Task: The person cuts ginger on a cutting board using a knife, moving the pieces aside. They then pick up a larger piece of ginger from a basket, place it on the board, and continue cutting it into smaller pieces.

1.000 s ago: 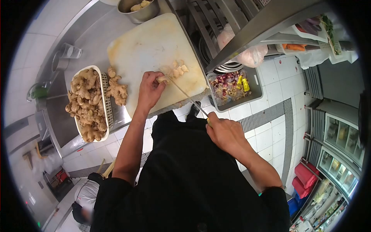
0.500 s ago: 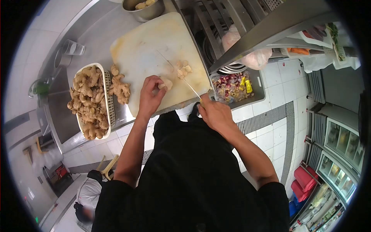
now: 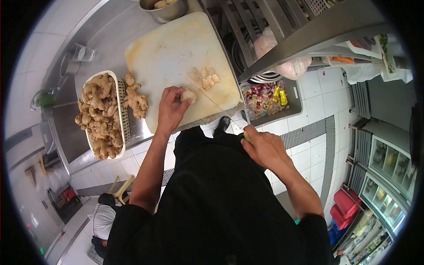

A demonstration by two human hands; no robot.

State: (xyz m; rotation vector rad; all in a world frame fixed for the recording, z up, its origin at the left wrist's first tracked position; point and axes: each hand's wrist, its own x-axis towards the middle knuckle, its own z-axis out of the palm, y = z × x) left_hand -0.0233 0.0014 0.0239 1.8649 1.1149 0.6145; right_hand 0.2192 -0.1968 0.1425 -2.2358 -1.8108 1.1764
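My left hand grips a peeled ginger piece near the front edge of the white cutting board. In my right hand is the yellowish handle of a long thin knife, whose blade slants over the board just right of that piece. Several cut ginger pieces lie on the board beyond the blade. Unpeeled ginger rests against the board's left side, next to a white basket heaped with more ginger.
A metal bowl with pale pieces stands behind the board. At the right, a grey bin holds scraps below a metal rack. Two metal or clear cups are at the left. Another person is at the lower left.
My right hand has moved right and slightly toward my body, drawing the knife back with it. My left hand remains on the ginger piece in nearly the same place.
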